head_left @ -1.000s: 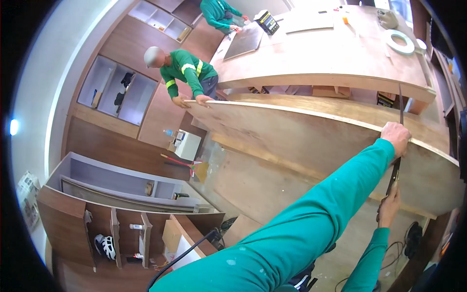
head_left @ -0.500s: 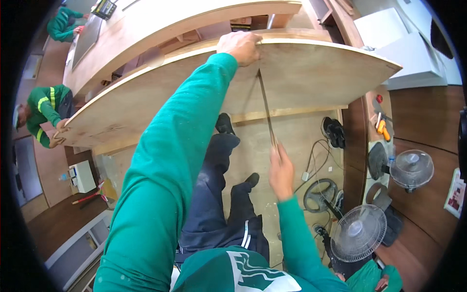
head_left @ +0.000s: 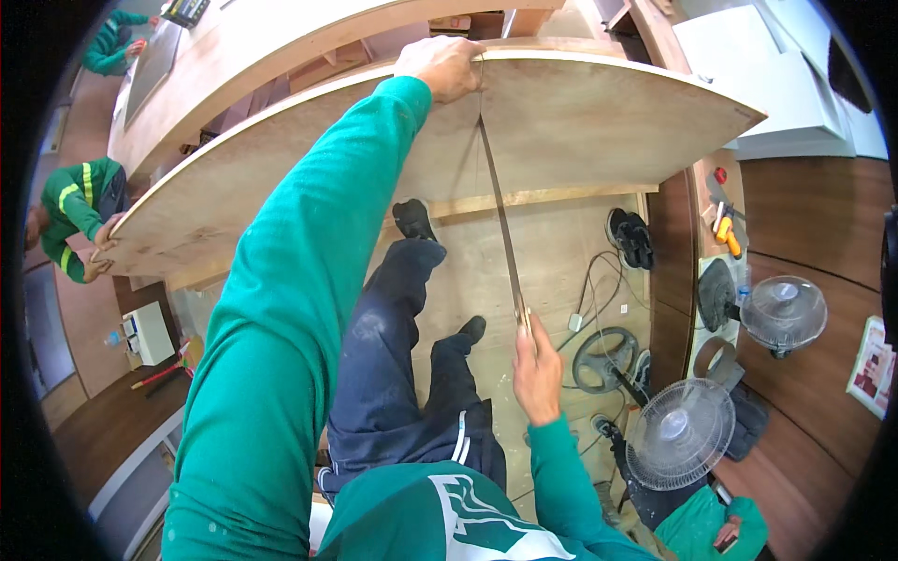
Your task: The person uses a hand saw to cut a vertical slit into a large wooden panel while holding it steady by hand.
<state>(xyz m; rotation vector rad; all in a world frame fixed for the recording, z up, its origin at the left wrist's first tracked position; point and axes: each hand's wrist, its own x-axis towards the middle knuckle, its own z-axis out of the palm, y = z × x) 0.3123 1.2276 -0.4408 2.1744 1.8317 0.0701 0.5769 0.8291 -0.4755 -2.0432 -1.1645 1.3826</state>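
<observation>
A long plywood sheet (head_left: 599, 122) stands on edge in front of me, tilted. My left hand (head_left: 442, 68) is closed over its upper edge, fingers curled round the far side. Just right of that hand, a handsaw (head_left: 503, 220) meets the sheet along a thin dark line running down from the edge. Its blade is seen nearly edge-on and slopes toward me. Low in front of my body, my right hand (head_left: 537, 376) is closed around the saw's handle, which the fingers mostly hide. At the far left, a co-worker's hands (head_left: 105, 245) hold the sheet's end.
Behind the sheet stands a wooden workbench (head_left: 253, 61). On the right are two fans (head_left: 681, 432), a pair of dark shoes (head_left: 630, 238), a cable and a spoked wheel (head_left: 606, 360). Another person in green (head_left: 716, 524) is at lower right. My feet are on the floor below the sheet.
My right hand has drawn the handsaw back toward my body, and more of the blade shows. My left hand keeps its grip on the sheet's edge. The whole view has shifted slightly.
</observation>
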